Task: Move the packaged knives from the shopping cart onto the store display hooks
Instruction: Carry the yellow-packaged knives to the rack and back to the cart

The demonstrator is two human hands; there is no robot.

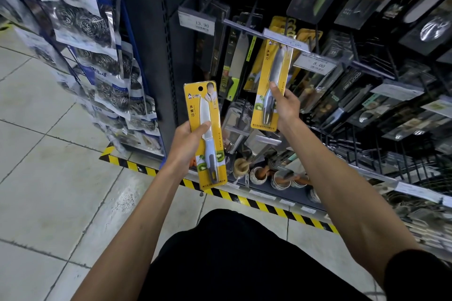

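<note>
Both bare arms reach forward toward the shelving, the left one lower and nearer the body, the right stretched further up and out. The left hand (188,140) curls round the lower half of a packaged knife (205,110), thumb pressed across the front of the card and fingers behind. This pack is a tall yellow card under clear plastic with a round hang hole at the top, a white blade, a pale handle and kiwi slices printed near the bottom. It stands nearly upright, rising above the hand and clear of the display.

The right hand (286,102) grips a second yellow pack (274,66) by its right edge, thumb on the front, low down by the handle. This pack rises above the hand, tilted slightly, and its top disappears behind a clear label strip (285,40) at the hook's front end — I cannot tell whether it is on the hook. More yellow packs (305,34) hang just behind, up and right of the hand.
</note>
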